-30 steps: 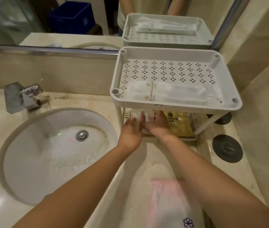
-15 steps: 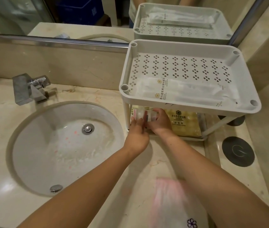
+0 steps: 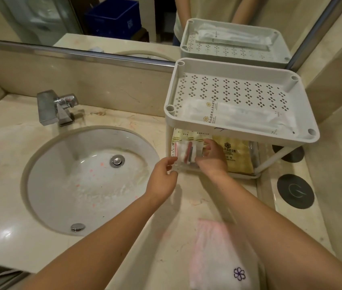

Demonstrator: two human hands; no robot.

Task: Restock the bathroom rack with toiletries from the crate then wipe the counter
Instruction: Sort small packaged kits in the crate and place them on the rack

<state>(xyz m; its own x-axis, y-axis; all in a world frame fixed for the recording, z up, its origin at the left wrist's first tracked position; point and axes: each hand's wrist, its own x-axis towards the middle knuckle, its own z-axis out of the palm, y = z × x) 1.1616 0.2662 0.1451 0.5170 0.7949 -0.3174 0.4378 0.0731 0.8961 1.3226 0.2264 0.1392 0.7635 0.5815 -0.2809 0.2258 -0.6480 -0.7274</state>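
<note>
Seating clear packet [image 3: 189, 152] on lower shelf of rack [image 3: 239, 69], 9 o'clock of yellow pack [image 3: 239, 160]: right hand [image 3: 212, 159] curled round it, left hand [image 3: 161, 181] eased back toward 7 o'clock, pinching its corner. Nearly placed; wiping with cloth [image 3: 214, 254] pending.

On the rack's [image 3: 171, 86] lower shelf the right hand [image 3: 212, 158] gripped a clear packet [image 3: 189, 152] (something white and red inside, too blurred to name), and the left hand [image 3: 161, 176] pinched its near-left corner. A yellow packet [image 3: 237, 158] lay just right of it on the same shelf. Long white sachets [image 3: 239, 118] lay along the top shelf's near edge. A pink-white cloth [image 3: 214, 254] lay near on the counter [image 3: 2, 143], right of the sink [image 3: 86, 178].
</note>
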